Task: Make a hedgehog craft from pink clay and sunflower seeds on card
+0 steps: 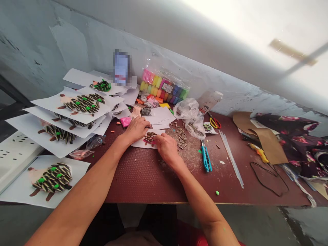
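Note:
A small white card (139, 143) lies on the dark red table, with striped seeds (150, 137) set in a pink and brown shape on it. My left hand (137, 129) rests over the card's upper left part, its fingers bent together; whether they pinch anything is hidden. At the card's right edge my right hand (166, 147) is closed, fingertips against the seeds, and what it holds is too small to make out. Loose seeds (182, 138) lie scattered to the right of my right hand. Blank white paper (160, 115) sits just behind the card.
Stacked seed-hedgehog sheets (99, 112) stand at the left, by a white power strip (15, 157). Coloured clay packs (164, 87) lean on the wall. Right of the seeds are a plastic bag (188, 111), blue cutter (205, 159), scissors (214, 123), clear sticks (232, 160) and glue gun (260, 152).

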A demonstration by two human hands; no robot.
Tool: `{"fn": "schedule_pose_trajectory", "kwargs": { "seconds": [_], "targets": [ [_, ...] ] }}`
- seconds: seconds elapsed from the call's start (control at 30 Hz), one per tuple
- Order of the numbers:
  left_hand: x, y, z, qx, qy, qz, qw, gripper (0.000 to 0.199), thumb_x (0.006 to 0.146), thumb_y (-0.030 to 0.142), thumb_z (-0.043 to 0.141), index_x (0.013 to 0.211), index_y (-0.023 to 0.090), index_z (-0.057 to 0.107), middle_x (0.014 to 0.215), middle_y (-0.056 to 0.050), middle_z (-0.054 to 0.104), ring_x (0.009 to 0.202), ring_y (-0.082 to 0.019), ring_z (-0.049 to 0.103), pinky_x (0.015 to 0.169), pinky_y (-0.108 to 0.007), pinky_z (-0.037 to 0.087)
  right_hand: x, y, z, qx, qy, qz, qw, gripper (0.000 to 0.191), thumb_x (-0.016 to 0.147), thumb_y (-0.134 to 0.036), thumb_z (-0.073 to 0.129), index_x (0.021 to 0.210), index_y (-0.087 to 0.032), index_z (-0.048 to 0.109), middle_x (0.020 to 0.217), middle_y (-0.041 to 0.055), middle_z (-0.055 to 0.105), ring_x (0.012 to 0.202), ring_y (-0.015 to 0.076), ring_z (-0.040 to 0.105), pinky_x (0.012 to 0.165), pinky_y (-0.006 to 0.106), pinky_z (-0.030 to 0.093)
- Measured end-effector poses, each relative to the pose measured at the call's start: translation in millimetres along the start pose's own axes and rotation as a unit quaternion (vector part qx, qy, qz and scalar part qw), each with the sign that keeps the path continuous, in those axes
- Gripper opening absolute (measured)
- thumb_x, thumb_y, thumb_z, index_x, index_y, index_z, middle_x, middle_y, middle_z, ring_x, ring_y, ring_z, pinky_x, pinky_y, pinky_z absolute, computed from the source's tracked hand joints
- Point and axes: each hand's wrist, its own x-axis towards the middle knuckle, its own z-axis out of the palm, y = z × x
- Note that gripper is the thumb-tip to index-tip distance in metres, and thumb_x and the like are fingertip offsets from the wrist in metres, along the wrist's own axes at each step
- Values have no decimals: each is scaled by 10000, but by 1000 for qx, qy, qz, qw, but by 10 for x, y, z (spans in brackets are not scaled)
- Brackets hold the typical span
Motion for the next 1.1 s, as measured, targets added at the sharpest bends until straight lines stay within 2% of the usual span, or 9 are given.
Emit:
{"fn": "schedule_pose_trajectory", "kwargs": {
  "seconds": [0.23, 0.37, 0.47, 0.67, 0.8, 0.93, 1.1],
  "targets": [
    [6, -33, 34, 7, 10, 8, 1000, 263, 854, 170, 573, 979, 260, 787, 962, -67, 700, 978, -261, 596, 910, -402, 460, -36, 3, -44, 31, 33, 15, 999, 172, 1012, -281, 577, 968, -248, 740, 909, 29, 689, 810, 165, 603, 671, 256, 326],
    [1, -36, 44, 1, 12, 7, 1000, 268, 854, 164, 564, 979, 248, 786, 958, -71, 699, 974, -259, 601, 913, -403, 459, -41, 107, -112, 49, 69, 34, 996, 153, 996, -258, 596, 926, -227, 729, 910, 31, 710, 821, 163, 619, 706, 251, 356],
    [-1, -35, 37, -13, 8, 4, 1000, 273, 855, 166, 562, 987, 240, 789, 972, -82, 697, 973, -266, 604, 913, -413, 460, -32, 229, -151, 35, 80, 78, 993, 182, 987, -216, 567, 921, -216, 737, 935, 48, 726, 821, 170, 626, 709, 254, 367],
    [3, -73, 47, -13, 6, 11, 1000, 274, 855, 186, 568, 995, 259, 792, 971, -71, 699, 994, -266, 599, 914, -403, 467, -39, 563, -263, 10, 55, 159, 986, 237, 941, -170, 556, 996, -221, 780, 1057, 76, 763, 938, 208, 668, 749, 271, 415],
    [3, -91, 61, -11, 14, 17, 1000, 277, 847, 177, 566, 986, 263, 790, 959, -64, 705, 975, -256, 602, 910, -398, 472, -69, 772, -358, 9, 33, 196, 980, 225, 897, -178, 596, 948, -245, 804, 941, 60, 778, 864, 224, 691, 702, 289, 422],
    [-3, -79, 48, -10, 13, 20, 1000, 279, 846, 164, 561, 980, 253, 789, 959, -67, 710, 975, -256, 606, 903, -394, 472, -99, 833, -376, 17, 5, 198, 980, 168, 837, -176, 650, 856, -242, 803, 825, 42, 761, 785, 209, 679, 663, 284, 405],
    [-5, -61, 30, -13, 5, 14, 1000, 280, 847, 163, 564, 991, 243, 791, 966, -77, 709, 985, -268, 609, 905, -403, 470, -125, 821, -415, 21, -22, 190, 981, 156, 812, -165, 663, 838, -238, 798, 793, 23, 749, 747, 176, 650, 635, 265, 365]
  ]
}}
